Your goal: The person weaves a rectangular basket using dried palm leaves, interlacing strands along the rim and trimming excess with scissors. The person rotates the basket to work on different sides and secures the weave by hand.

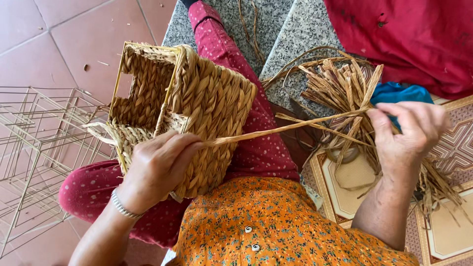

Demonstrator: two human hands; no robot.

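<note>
A half-woven straw basket (197,98) on a wire frame rests on my lap, its open mouth turned to the left. My left hand (157,165) presses on the basket's near side and pinches one end of a long dried straw strand (286,129). The strand runs taut to the right. My right hand (409,130) grips its other end, above a bundle of loose straw (345,88).
Empty wire basket frames (34,143) lie on the red tiled floor at left. A granite ledge (295,34) runs behind my leg. A red cloth (409,34) and a blue object (399,92) sit at upper right, with a patterned mat (453,231) below.
</note>
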